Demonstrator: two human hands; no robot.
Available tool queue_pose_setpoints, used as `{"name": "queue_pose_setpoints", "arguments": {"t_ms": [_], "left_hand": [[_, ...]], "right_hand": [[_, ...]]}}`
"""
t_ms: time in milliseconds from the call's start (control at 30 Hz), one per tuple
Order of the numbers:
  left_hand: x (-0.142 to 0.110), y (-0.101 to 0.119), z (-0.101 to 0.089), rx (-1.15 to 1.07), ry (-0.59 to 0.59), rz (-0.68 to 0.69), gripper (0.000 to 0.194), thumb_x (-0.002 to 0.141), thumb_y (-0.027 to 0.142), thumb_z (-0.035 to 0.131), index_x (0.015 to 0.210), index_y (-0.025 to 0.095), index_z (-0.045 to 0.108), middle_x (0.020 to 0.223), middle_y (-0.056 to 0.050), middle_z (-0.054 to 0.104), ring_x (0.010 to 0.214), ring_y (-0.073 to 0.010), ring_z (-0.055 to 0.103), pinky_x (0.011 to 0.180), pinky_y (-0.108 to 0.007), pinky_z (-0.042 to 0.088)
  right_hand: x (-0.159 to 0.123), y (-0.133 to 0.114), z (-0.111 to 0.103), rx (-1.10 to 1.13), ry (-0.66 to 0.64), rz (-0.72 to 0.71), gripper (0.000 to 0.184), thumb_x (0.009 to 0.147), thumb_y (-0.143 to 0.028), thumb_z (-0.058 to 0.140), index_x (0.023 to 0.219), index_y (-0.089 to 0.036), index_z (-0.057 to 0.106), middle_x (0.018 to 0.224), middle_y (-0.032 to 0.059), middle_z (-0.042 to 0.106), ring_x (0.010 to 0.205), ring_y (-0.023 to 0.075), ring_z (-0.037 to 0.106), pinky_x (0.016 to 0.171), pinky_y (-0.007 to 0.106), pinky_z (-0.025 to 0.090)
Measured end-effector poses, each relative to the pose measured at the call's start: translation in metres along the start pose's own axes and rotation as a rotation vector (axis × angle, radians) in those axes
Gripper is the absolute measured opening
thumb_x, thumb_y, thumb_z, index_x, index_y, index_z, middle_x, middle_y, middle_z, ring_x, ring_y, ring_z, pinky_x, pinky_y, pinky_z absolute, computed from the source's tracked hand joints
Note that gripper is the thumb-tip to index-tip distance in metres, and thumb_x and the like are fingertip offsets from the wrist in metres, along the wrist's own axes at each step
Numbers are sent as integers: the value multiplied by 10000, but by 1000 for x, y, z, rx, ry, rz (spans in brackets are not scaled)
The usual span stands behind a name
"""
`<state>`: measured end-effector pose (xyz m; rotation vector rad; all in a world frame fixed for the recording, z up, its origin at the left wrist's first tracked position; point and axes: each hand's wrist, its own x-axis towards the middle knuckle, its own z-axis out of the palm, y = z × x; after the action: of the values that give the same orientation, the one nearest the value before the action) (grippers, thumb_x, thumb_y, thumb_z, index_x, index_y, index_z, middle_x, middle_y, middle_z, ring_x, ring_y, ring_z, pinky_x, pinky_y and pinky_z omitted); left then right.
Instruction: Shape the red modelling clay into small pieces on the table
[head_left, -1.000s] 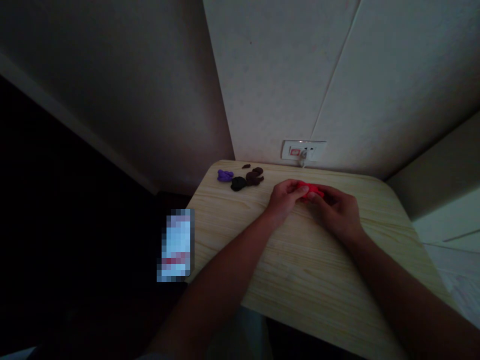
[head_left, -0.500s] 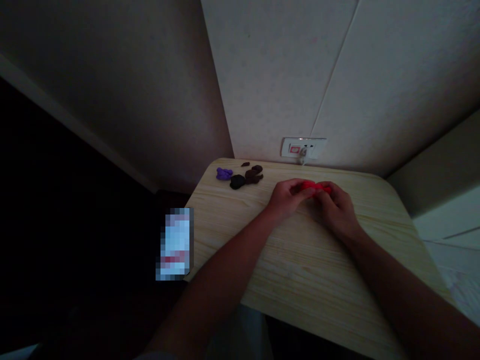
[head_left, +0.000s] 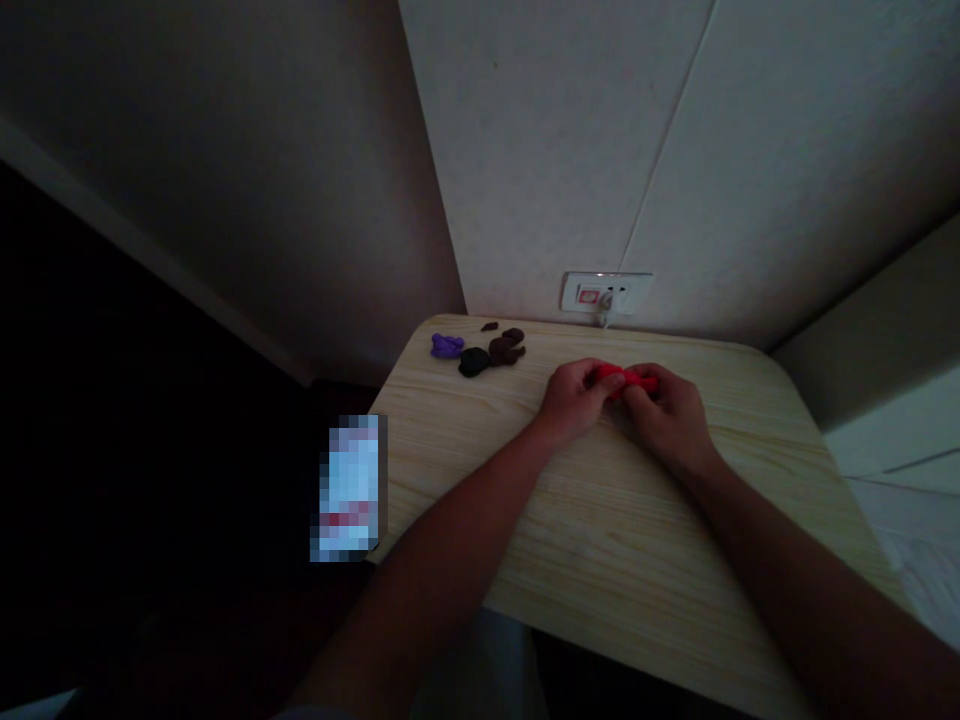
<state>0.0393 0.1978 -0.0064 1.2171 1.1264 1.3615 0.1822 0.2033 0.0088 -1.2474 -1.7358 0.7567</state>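
Both of my hands meet over the far half of a light wooden table [head_left: 600, 540]. My left hand [head_left: 574, 398] and my right hand [head_left: 667, 415] are closed, fingertips pinching a red lump of clay [head_left: 626, 379] between them, just above the tabletop. Most of the lump is hidden by my fingers.
At the table's far left corner lie a purple clay piece [head_left: 446, 345], a black clay piece [head_left: 473, 362] and brown clay pieces [head_left: 507, 347]. A wall socket [head_left: 606, 293] with a plugged cable sits behind the table. A blurred lit screen [head_left: 349, 488] is left of the table.
My hands have closed in tighter around the red clay and shifted slightly away from me; the clay shows less than a second ago.
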Motion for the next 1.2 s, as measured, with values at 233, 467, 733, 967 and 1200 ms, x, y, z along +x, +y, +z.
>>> {"name": "queue_pose_setpoints", "arguments": {"t_ms": [233, 467, 733, 967, 1200], "left_hand": [[1, -1, 3, -181, -51, -76, 336, 758, 451, 772, 747, 131, 672, 671, -5, 629, 634, -118, 557, 649, -263, 455], [-1, -1, 8, -256, 2, -69, 327, 805, 450, 735, 902, 148, 652, 853, -36, 665, 734, -130, 607, 706, -280, 509], [-2, 4, 3, -55, 212, 75, 502, 685, 383, 879, 1063, 180, 618, 1051, -100, 715, 864, -173, 680, 787, -303, 549], [-5, 6, -3, 155, 72, 158, 277, 926, 345, 635, 1095, 143, 718, 1046, -125, 772, 907, -213, 725, 853, -339, 557], [-9, 17, -1, 559, 57, 245, 276, 956, 141, 492, 1085, 170, 733, 1112, -96, 773, 1034, -226, 707, 952, -334, 519]], "right_hand": [[-1, -3, 2, 60, 39, 11, 138, 801, -298, 575, 737, -215, 665, 594, 7, 664, 510, 159, 543, 482, 265, 413], [1, 6, 3, 201, 17, 56, 137, 854, -338, 612, 820, -221, 674, 673, 12, 665, 583, 175, 587, 521, 274, 453], [2, 7, 5, 393, 30, 109, 248, 832, -437, 729, 955, -235, 651, 677, -16, 630, 554, 152, 542, 502, 268, 416], [1, -2, 4, 421, -12, 96, 316, 830, -490, 723, 965, -213, 654, 707, -6, 650, 589, 151, 572, 542, 275, 463], [0, 2, 8, 292, 44, 54, 372, 757, -459, 779, 964, -212, 593, 872, 31, 684, 724, 179, 639, 632, 301, 525]]}}
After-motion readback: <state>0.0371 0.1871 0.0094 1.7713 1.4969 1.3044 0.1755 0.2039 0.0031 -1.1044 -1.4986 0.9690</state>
